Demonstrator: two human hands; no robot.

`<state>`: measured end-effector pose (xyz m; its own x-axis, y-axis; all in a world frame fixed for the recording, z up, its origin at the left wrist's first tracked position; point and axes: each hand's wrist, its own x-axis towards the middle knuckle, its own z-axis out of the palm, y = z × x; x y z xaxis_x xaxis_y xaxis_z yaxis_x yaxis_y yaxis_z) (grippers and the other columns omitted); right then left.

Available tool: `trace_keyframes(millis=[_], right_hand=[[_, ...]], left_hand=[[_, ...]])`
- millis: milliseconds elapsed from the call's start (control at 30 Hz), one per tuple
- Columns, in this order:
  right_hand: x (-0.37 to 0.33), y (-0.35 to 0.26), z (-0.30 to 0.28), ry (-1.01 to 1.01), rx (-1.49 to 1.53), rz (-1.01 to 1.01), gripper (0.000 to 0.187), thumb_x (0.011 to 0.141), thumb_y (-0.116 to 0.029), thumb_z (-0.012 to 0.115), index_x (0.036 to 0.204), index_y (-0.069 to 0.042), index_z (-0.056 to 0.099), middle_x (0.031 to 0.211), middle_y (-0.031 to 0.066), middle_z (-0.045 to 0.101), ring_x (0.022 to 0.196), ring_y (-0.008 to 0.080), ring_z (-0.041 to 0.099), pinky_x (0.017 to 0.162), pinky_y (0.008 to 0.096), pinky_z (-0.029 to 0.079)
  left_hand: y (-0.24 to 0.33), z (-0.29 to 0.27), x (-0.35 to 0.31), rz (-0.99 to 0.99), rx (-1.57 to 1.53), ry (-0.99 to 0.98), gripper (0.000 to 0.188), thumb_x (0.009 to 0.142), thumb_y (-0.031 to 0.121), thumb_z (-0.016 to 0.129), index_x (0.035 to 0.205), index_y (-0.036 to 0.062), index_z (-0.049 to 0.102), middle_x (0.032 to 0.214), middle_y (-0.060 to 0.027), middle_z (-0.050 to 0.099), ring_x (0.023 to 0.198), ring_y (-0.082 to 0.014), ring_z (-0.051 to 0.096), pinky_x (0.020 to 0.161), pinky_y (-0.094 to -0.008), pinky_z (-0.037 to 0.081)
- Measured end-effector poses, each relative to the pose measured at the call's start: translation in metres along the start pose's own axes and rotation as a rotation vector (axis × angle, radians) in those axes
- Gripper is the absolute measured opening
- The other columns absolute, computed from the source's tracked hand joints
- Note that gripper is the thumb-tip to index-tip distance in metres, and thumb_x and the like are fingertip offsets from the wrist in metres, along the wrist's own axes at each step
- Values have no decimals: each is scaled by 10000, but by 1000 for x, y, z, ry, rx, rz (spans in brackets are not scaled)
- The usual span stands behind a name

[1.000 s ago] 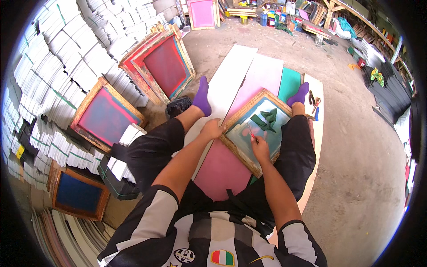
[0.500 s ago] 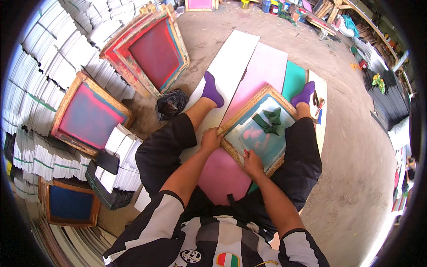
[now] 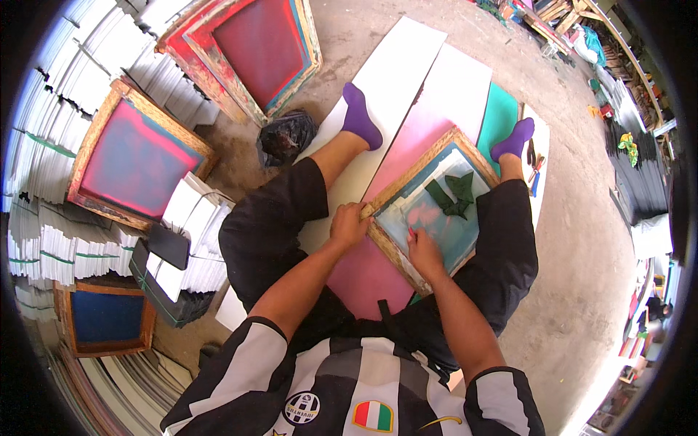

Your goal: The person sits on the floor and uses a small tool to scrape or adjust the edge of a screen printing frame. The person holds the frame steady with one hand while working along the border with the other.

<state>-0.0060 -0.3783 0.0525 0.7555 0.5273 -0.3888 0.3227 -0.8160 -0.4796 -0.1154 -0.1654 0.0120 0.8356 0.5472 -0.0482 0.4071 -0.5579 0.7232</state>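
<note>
Your blue-grey mesh screen in a rectangular wooden frame (image 3: 458,236) lies cornerwise between your legs on coloured boards, its right side partly hidden by your right leg. Your left hand (image 3: 349,224) grasps its left corner with bent fingers. Your right hand (image 3: 427,254) is over its near part, fingers closed around a small red tool (image 3: 411,233), mostly hidden by the hand. One crumpled dark green scrap (image 3: 459,192) lies on the mesh beyond that hand.

For markings, your black-and-white striped shirt (image 3: 378,374), on the near side of the screen, carries one round black-and-white badge (image 3: 302,408) with lettering, one green, white and red shield patch (image 3: 373,416) and one thin curved yellow mark (image 3: 440,421).

Counting around the screen, you have four boards: one long white board (image 3: 392,65) and one pink board (image 3: 436,109) reaching past it on the left, one green board (image 3: 498,116) beyond it, and one pale cream board (image 3: 542,134) to its right, bearing a few hand tools (image 3: 536,176). Two purple socks (image 3: 360,120) cover your feet, one on either side beyond it. Left of the screen are one black plastic bag (image 3: 287,138), one pink-and-blue framed screen (image 3: 138,160) and one dark blue framed screen (image 3: 109,317).
</note>
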Motion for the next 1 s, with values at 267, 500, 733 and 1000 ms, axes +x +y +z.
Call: trace_keyframes(millis=[267, 500, 733, 1000], right_hand=[[12, -38, -23, 72, 147, -99, 308, 1032, -312, 592, 1271, -117, 603, 1034, 250, 727, 975, 490, 689, 826, 566, 524], [4, -41, -24, 67, 54, -202, 376, 1005, -245, 617, 1370, -156, 607, 1068, 210, 738, 1003, 452, 694, 848, 535, 534], [18, -37, -9, 18, -103, -210, 377, 1032, -256, 581, 1403, -217, 635, 963, 216, 726, 891, 445, 692, 779, 551, 536], [20, -43, -6, -2, -181, -177, 368, 1036, -271, 577, 1393, -227, 658, 850, 211, 697, 810, 426, 689, 717, 555, 535]], left_hand=[[-1, 6, -5, -29, -17, -84, 481, 842, 265, 792, 1245, 14, 717, 1118, -233, 720, 1084, -420, 656, 988, -496, 504], [-12, 25, -11, 33, -73, 124, 387, 929, 301, 701, 1171, 1, 732, 1078, -223, 719, 988, -435, 656, 938, -495, 502], [-1, 28, -2, -97, -26, 135, 411, 1080, 289, 465, 1029, -15, 735, 967, -237, 673, 905, -443, 626, 858, -519, 484], [-7, 32, 2, -116, -26, 150, 358, 1068, 272, 510, 1045, 34, 777, 978, -182, 701, 920, -394, 634, 833, -502, 505]])
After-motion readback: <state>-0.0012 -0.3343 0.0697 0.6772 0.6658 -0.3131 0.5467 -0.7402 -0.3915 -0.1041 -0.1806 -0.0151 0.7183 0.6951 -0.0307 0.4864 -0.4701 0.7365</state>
